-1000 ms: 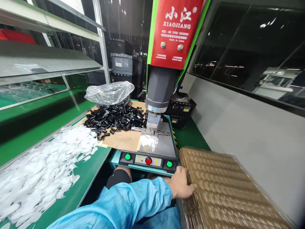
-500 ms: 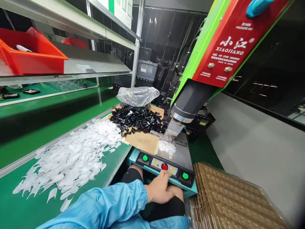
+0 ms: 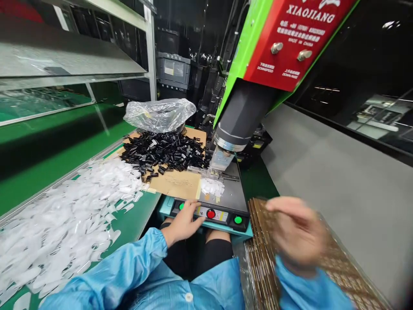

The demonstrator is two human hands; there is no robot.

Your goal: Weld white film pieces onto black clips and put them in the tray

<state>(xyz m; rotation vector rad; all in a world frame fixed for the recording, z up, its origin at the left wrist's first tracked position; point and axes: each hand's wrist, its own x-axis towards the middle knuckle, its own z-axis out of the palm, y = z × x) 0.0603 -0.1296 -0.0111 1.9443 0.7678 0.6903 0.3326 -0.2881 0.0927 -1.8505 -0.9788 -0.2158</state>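
Observation:
My left hand (image 3: 182, 222) rests at the left end of the control panel (image 3: 222, 215), fingers stretched out beside the left green button (image 3: 181, 206), which they partly cover. Nothing shows in that hand. To the right, my right hand (image 3: 298, 232) is in the air above the stacked brown trays (image 3: 263, 258), smeared by motion, so its grip is unclear. On the panel's middle sits a red button (image 3: 211, 213), with another green button (image 3: 238, 220) at its right. Above the machine's plate hangs the metal welding head (image 3: 222, 158), over a small fixture (image 3: 214, 173).
White plastic pieces (image 3: 74, 206) cover the green bench at left, and a small heap of them (image 3: 212, 187) lies on the machine plate. Black plastic parts (image 3: 167, 150) are piled on cardboard (image 3: 177, 184) before a clear plastic bag (image 3: 159, 115). A shelf (image 3: 64, 51) stands left.
My left hand has moved left, from near the red button to the left green button. My right hand has come into view at the right. The head view has shifted.

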